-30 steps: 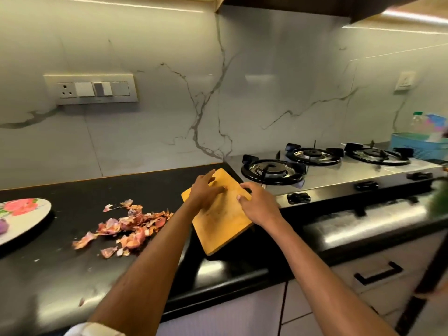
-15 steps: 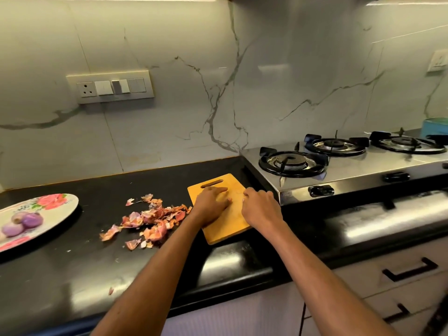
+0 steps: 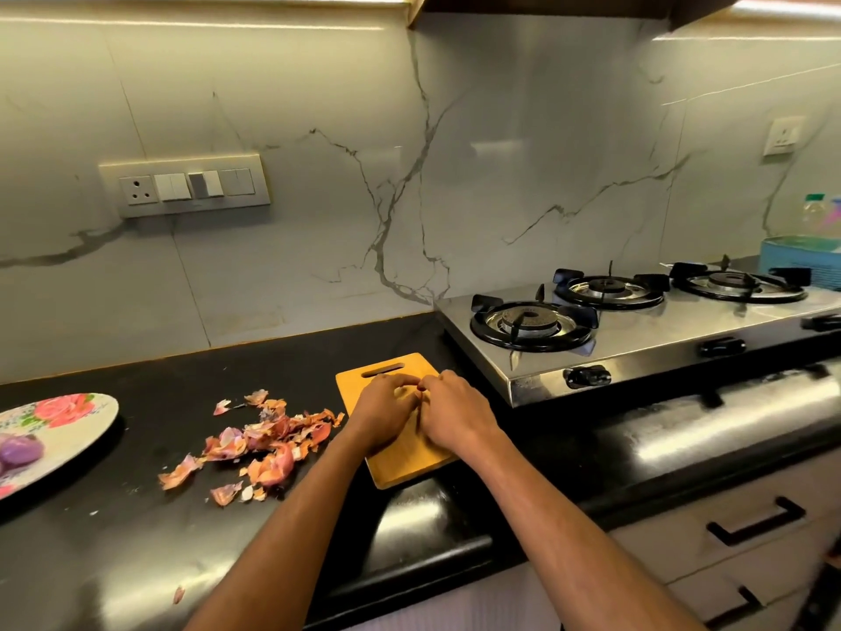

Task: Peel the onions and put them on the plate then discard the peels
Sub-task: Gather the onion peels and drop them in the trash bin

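Observation:
Both my hands sit close together on the orange cutting board (image 3: 409,464), which lies on the black counter beside the stove. My left hand (image 3: 384,412) and my right hand (image 3: 455,412) have curled fingers, and their fingertips meet near the board's slot handle. I see nothing held between them. A pile of reddish onion peels (image 3: 264,441) lies on the counter just left of the board. At the far left a floral plate (image 3: 91,425) holds a peeled purple onion (image 3: 20,450), cut off by the frame edge.
A steel gas stove (image 3: 637,348) with three burners stands right of the board. A blue basket (image 3: 801,257) with a bottle sits behind it. One stray peel (image 3: 178,594) lies near the counter's front edge. Drawers with black handles (image 3: 755,523) are below.
My hands went from lying flat on the board to curled, with fingertips drawn together near its far end. The board itself looks unmoved and the view has shifted.

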Demonstrator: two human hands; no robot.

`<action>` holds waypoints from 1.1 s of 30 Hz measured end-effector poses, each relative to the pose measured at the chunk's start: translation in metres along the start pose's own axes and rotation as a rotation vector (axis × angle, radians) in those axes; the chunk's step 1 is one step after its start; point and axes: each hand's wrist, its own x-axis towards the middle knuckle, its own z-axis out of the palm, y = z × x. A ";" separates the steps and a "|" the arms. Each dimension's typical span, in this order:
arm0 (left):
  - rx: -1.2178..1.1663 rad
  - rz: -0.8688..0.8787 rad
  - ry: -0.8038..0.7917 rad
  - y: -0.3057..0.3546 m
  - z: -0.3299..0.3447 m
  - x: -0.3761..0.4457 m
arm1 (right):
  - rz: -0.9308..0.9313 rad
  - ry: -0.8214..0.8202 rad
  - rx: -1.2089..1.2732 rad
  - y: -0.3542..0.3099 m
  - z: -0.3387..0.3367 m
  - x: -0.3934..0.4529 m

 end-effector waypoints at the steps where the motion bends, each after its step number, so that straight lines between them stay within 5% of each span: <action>1: -0.001 0.002 0.004 0.000 0.001 -0.001 | -0.003 0.001 -0.004 0.000 0.001 0.000; 18: -0.051 -0.053 0.066 -0.012 -0.015 -0.008 | -0.062 0.030 0.078 -0.013 0.008 0.006; 24: -0.162 -0.089 0.195 -0.026 -0.039 -0.028 | -0.120 0.138 0.222 -0.039 0.012 0.008; 33: -0.210 -0.109 0.397 -0.079 -0.099 -0.083 | -0.270 0.069 0.377 -0.109 0.039 0.011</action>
